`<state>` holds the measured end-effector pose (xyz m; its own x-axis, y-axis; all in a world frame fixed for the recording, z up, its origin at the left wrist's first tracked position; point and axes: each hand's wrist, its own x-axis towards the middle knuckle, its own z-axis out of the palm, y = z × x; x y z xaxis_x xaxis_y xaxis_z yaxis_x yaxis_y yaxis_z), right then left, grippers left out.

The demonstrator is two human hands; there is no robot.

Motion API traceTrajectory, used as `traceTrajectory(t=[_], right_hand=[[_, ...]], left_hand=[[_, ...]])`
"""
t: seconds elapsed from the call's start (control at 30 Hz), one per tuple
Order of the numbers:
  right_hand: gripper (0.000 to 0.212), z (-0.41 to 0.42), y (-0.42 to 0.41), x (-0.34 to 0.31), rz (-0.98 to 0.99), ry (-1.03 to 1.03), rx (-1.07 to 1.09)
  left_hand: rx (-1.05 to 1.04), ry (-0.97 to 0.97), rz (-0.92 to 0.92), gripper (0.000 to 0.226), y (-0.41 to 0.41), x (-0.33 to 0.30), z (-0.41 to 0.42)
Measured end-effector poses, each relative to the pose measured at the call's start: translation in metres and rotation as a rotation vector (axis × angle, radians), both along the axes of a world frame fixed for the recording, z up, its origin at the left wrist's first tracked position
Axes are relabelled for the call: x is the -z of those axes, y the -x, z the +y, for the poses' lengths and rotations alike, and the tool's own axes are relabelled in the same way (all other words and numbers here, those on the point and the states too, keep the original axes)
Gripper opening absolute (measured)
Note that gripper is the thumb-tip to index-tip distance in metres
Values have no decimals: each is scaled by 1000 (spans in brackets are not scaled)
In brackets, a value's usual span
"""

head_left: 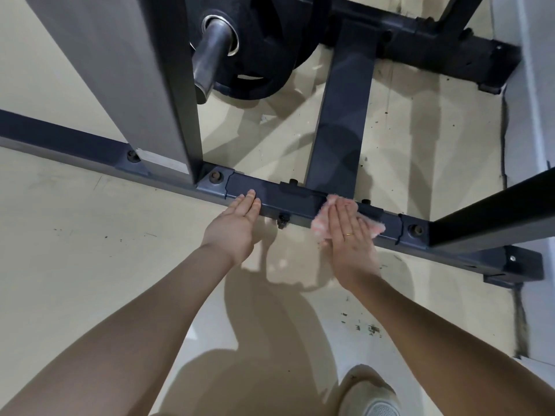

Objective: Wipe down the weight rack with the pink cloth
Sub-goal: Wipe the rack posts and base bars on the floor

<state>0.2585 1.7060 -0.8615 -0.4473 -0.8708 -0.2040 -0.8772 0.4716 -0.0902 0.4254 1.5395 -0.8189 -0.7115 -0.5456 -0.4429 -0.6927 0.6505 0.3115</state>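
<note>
Floor: pale tiles [90, 235], scuffed, under a dark steel weight rack [294, 202]
Peg: one black weight plate [264, 55] hung on it
Pink cloth [319, 225]: on the base bar
Right hand [350, 232]: flat, pressing the cloth
Left hand [237, 223]: open, fingertips touching the bar

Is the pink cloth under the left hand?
No, the pink cloth lies under the right hand on the base bar; the left hand is bare.
</note>
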Motion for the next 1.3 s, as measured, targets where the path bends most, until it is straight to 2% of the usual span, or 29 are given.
traceTrajectory(t=[0.17, 0.33, 0.47, 0.6, 0.67, 0.77, 0.87, 0.97, 1.1, 1.2, 1.3], right_hand=[[66, -62, -22, 11, 14, 30, 88], [64, -46, 16, -2, -19, -22, -185], [63, -26, 16, -14, 100, -22, -17], [77, -74, -12, -4, -51, -51, -77], [74, -78, -14, -3, -49, -33, -161], [67, -37, 10, -5, 55, -64, -259], [61, -5, 31, -7, 190, -124, -262], [66, -28, 6, -8, 153, -233, -169], [58, -58, -22, 15, 181, -40, -356], [55, -41, 0, 6, 131, 40, -378], [64, 3, 25, -7, 122, 60, -332]], left_hand=[[-14, 0, 21, 78, 1, 5, 0], [0, 17, 22, 79, -2, 8, -1], [-2, 9, 21, 80, -2, 8, 0], [23, 42, -2, 81, -2, 11, 2], [25, 44, -16, 80, -1, 9, 1], [19, 37, -31, 78, 0, 5, 0], [50, 54, -55, 79, 1, 0, 0], [50, 35, -56, 79, 1, -5, -2], [21, -1, -72, 75, 3, -6, -3], [23, -34, -90, 74, 4, -8, -8], [20, -55, -102, 76, 3, -10, -9]])
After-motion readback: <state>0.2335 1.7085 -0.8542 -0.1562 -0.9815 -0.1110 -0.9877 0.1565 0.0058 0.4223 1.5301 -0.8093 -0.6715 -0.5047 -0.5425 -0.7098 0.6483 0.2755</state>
